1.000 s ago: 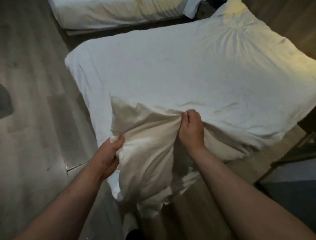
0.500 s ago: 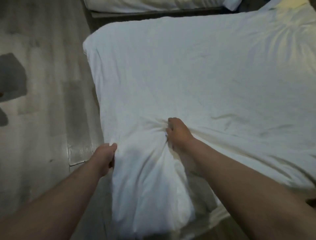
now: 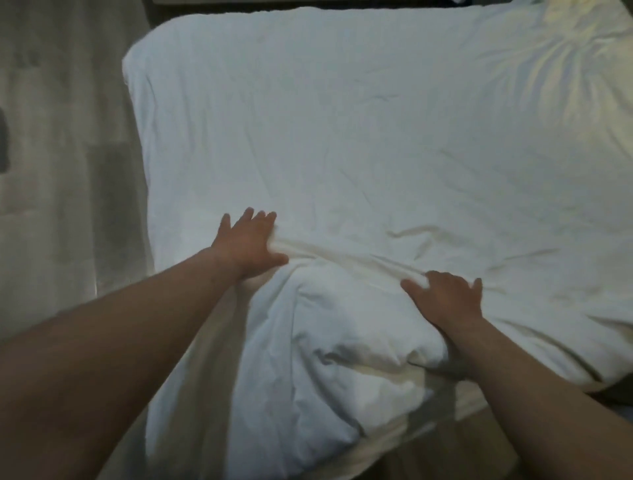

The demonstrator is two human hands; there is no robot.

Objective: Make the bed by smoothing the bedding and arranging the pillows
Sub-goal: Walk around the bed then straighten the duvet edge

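Note:
A white bed (image 3: 359, 120) fills most of the view, its sheet lightly creased. A rumpled white pillow (image 3: 325, 349) lies at the bed's near edge and hangs partly over it. My left hand (image 3: 248, 241) rests flat on the sheet at the pillow's upper left corner, fingers spread. My right hand (image 3: 445, 296) presses flat on the pillow's upper right part, fingers spread. A ridge of bunched fabric (image 3: 342, 253) runs between the two hands.
Grey wood-look floor (image 3: 61, 154) lies to the left of the bed. A yellowish lit patch (image 3: 575, 58) marks the bed's far right corner. A dark strip of another bed frame (image 3: 308, 3) shows along the top edge.
Both hands let go of the pillow fabric they gripped and now lie flat. The pillow went from held up to lying on the bed's near edge. The view moved closer over the bed.

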